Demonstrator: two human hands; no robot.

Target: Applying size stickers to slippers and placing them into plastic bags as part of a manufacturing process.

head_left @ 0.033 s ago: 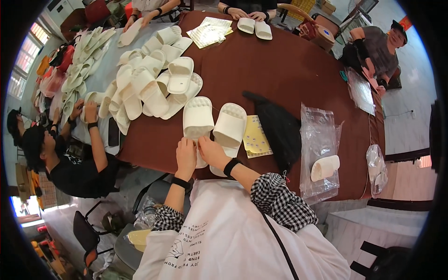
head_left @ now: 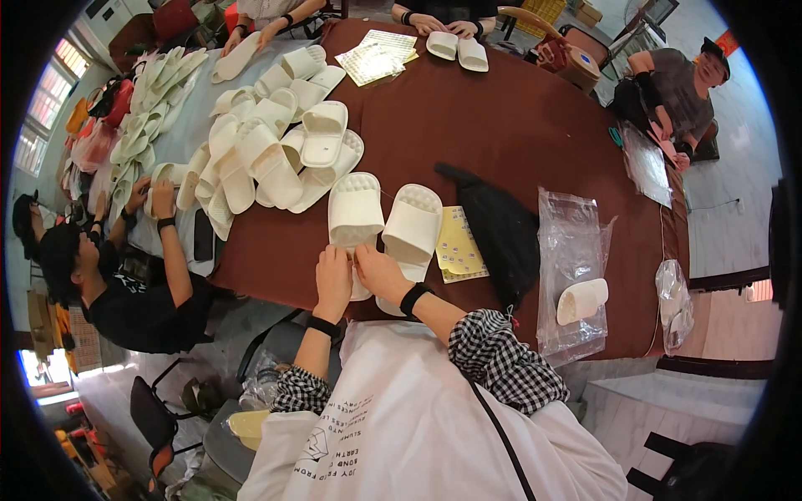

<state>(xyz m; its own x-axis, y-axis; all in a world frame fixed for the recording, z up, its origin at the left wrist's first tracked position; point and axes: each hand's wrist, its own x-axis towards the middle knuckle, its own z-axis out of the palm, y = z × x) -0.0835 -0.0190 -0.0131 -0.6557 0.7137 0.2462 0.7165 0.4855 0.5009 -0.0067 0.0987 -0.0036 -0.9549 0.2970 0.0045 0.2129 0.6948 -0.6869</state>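
Left hand (head_left: 334, 280): bent over the near half of the left slipper, fingertips down on its footbed just near of the strap.
Right hand (head_left: 380, 271): close beside the other one, fingertips at the same spot; it covers part of the right slipper's near half. Whether either pinches something cannot be told, as the fingers hide it.
Left slipper (head_left: 355, 209): cream, strap up, toe pointing far, at the near edge of the table (head_left: 501, 117).
Right slipper (head_left: 413, 221): just beside its mate, also strap up, toe tilted a little to the right.
Yellow sheet (head_left: 459, 242): dotted with small marks, lying right of the pair, partly under a black cloth (head_left: 499, 238).
Clear bag (head_left: 568, 242): flat, farther right, with a loose cream piece (head_left: 582, 301) on its near part.
Slipper heap (head_left: 267, 159): left and far of the pair, many cream slippers piled at angles.
Phone (head_left: 204, 237): dark, near the left edge, beside the heap.
Pale sheets (head_left: 376, 54): on the far side of the brown cover.
Far person (head_left: 451, 27): both palms at another pair of slippers (head_left: 457, 50).
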